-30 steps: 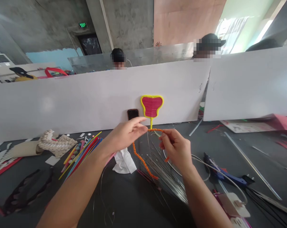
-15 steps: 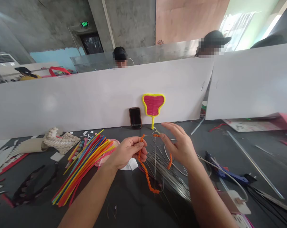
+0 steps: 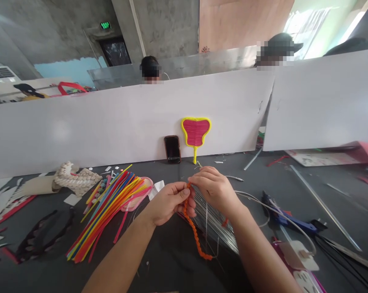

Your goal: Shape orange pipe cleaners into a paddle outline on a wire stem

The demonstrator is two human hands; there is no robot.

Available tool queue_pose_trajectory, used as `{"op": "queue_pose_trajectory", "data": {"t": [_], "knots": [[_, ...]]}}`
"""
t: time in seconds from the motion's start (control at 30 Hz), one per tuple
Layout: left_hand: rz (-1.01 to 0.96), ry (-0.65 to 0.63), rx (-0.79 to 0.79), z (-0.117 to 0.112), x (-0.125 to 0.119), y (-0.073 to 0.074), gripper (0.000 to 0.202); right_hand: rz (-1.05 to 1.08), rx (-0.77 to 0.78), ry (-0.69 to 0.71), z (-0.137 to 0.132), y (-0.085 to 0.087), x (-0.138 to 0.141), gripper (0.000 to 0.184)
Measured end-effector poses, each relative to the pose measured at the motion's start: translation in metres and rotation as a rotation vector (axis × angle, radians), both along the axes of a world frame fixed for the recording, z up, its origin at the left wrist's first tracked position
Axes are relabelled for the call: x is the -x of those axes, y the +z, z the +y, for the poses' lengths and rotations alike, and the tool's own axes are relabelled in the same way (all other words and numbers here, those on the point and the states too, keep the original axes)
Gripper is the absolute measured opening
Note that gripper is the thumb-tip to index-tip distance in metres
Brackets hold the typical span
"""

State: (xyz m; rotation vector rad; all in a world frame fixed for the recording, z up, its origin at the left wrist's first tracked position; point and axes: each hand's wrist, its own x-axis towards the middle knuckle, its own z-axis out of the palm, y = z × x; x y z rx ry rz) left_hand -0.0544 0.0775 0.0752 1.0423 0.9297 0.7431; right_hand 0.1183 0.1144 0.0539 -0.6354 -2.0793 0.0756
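My left hand (image 3: 171,201) and my right hand (image 3: 212,188) meet above the dark table, both closed on the top end of an orange twisted strand (image 3: 196,234) wound on thin wire. The strand hangs down and curls toward me. Under the hands lies a fanned bundle of thin silver wires (image 3: 214,224). A pink heart-shaped fan with a yellow rim (image 3: 195,132) leans against the white partition behind, next to a dark phone (image 3: 172,149).
A sheaf of coloured sticks (image 3: 107,209) lies at the left, a woven beige piece (image 3: 75,177) beyond it. A blue glue gun (image 3: 283,215) with cable and a plug lie at the right, beside long metal rods (image 3: 324,207). Two people sit behind the white partition (image 3: 110,122).
Both hands have come lower and closer together; my right hand, open half a second ago, has closed on the strand's top. The strand now hangs straighter under the hands.
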Motion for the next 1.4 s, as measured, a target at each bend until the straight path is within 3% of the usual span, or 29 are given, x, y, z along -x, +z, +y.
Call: {"op": "queue_pose_trajectory", "data": {"t": [0.2, 0.47, 0.73, 0.97, 1.23, 1.4], "knots": [[0.06, 0.067, -0.032, -0.002, -0.001, -0.003, 0.031, -0.087, -0.052, 0.005, 0.0, 0.001, 0.0, 0.027], [0.112, 0.068, -0.033, -0.002, 0.0, -0.006, 0.032, -0.144, -0.056, 0.057, 0.001, 0.002, 0.001, 0.034], [0.007, 0.087, -0.007, 0.002, 0.01, -0.016, 0.026, -0.045, 0.097, -0.032, 0.007, -0.009, 0.001, 0.015], [-0.04, 0.145, 0.017, 0.004, 0.007, -0.016, 0.031, -0.095, 0.011, 0.028, 0.003, -0.004, 0.002, 0.024], [-0.027, 0.113, 0.051, 0.009, 0.006, -0.011, 0.027, -0.122, -0.07, 0.073, 0.001, -0.003, 0.005, 0.031], [-0.048, 0.193, 0.044, 0.009, 0.002, -0.014, 0.024, -0.131, 0.013, 0.036, 0.0, 0.001, 0.004, 0.025]]}}
